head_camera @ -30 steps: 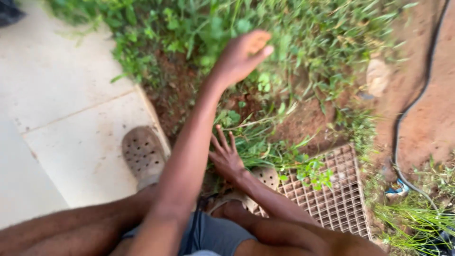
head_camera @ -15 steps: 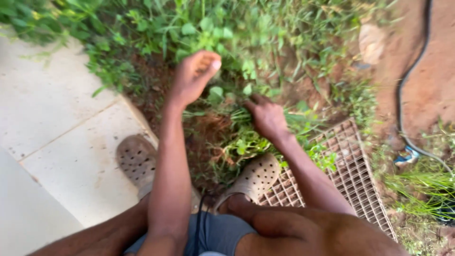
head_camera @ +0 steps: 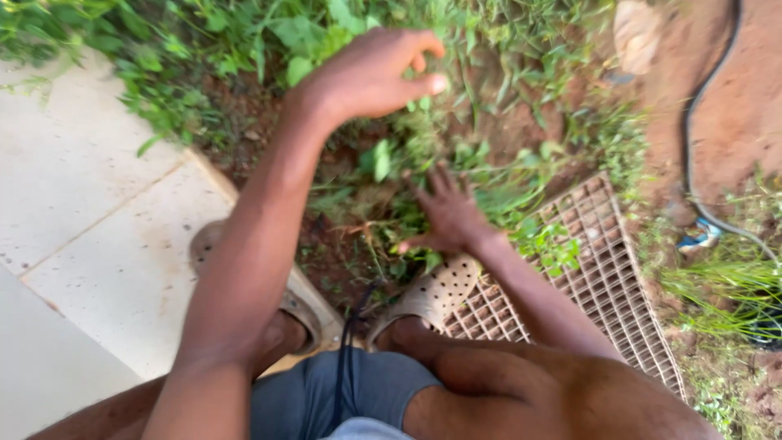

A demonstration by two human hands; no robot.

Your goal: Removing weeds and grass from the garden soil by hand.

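Both hands are working at the weeds (head_camera: 383,159)
Your left hand (head_camera: 371,73) is hovering, fingers curled, empty; your right hand (head_camera: 448,216) is pressing flat, fingers spread

Garden yard: weeds (head_camera: 456,171), red soil (head_camera: 733,114), paving slabs (head_camera: 90,195), drain grate (head_camera: 603,269), hose (head_camera: 692,147).

Left hand (head_camera: 371,75) raised at far centre, arm stretched forward, fingers curled loosely, thumb near fingertips, nothing gripped. Right hand (head_camera: 448,216) lower and nearer, right of centre, palm down, fingers spread. Both forearms bare; knees bent, squatting.
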